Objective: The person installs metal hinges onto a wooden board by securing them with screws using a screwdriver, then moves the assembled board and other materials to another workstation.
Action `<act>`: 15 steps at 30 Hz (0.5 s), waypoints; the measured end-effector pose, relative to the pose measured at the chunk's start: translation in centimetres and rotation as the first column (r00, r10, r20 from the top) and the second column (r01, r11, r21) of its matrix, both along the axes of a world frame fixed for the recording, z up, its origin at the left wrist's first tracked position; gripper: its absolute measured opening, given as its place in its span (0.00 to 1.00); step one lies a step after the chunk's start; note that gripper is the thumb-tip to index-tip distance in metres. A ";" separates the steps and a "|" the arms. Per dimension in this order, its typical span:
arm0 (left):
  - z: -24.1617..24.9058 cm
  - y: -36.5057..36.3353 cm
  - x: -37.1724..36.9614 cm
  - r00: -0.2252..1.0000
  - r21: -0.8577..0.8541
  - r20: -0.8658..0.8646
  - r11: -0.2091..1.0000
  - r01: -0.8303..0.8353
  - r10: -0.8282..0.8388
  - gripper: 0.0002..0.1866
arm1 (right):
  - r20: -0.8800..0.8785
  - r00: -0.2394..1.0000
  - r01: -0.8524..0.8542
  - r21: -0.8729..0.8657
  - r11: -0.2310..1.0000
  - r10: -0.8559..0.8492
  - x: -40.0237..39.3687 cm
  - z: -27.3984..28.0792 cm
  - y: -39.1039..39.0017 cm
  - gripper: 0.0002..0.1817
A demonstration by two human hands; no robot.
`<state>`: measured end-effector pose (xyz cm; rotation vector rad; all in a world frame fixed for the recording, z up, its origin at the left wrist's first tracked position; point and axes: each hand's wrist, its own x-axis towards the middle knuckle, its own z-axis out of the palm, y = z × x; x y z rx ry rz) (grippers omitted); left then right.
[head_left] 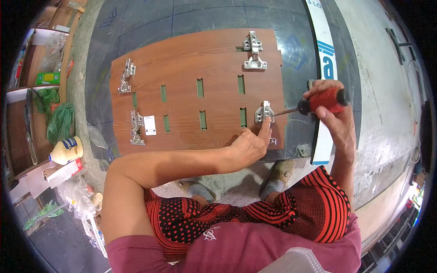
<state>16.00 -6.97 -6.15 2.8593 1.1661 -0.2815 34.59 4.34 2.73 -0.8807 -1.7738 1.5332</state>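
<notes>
My right hand (334,107) is closed round the red and black handle of a screwdriver (325,100). Its shaft points left, the tip at a metal cabinet hinge (264,112) on the right side of a brown wooden panel (182,63). With its index finger stretched onto that hinge, my left hand (251,146) steadies it beside the screwdriver tip and covers part of it. Another hinge (254,51) lies at the panel's upper right. Two more, an upper hinge (127,76) and a lower hinge (136,128), are along the left side.
Rectangular slots (200,88) pierce the panel, and a white label (149,125) sits near its lower left. Below the panel is a dark sheeted surface (191,18); a white strip (325,50) runs along its right. A shelf at left holds a yellowish bottle (67,150) and green plastic bags (60,122).
</notes>
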 end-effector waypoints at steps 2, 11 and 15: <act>-0.8 -0.2 0.0 1.000 0.050 0.014 0.999 0.013 -0.014 0.25 | -0.085 0.993 0.065 -0.160 0.985 -0.079 -0.4 0.0 -0.1 0.25; -0.9 0.1 -0.3 1.000 0.128 -0.013 0.992 0.001 0.001 0.25 | -0.083 0.994 0.053 -0.173 0.984 -0.068 -1.2 -0.4 0.0 0.29; -1.2 0.3 -0.7 0.998 0.068 0.062 0.998 -0.011 0.007 0.24 | -0.040 0.994 -0.105 -0.158 0.982 0.100 -0.6 0.8 -0.8 0.29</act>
